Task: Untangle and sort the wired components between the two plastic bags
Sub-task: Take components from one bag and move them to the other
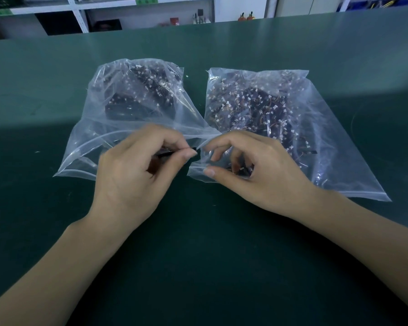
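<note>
A: Nearest, the left hand (137,165) pinches a small dark part (165,153); the right hand (247,165), fingers curled, reaches into the right bag (327,137).

B: Left bag (85,128) beside it, mouths touching; both hold dark wired parts with white plugs; bare green counter (198,255) all around.

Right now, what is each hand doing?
Left hand: pinching a small dark component.
Right hand: fingers curled at the right bag's mouth; grip unclear.
</note>
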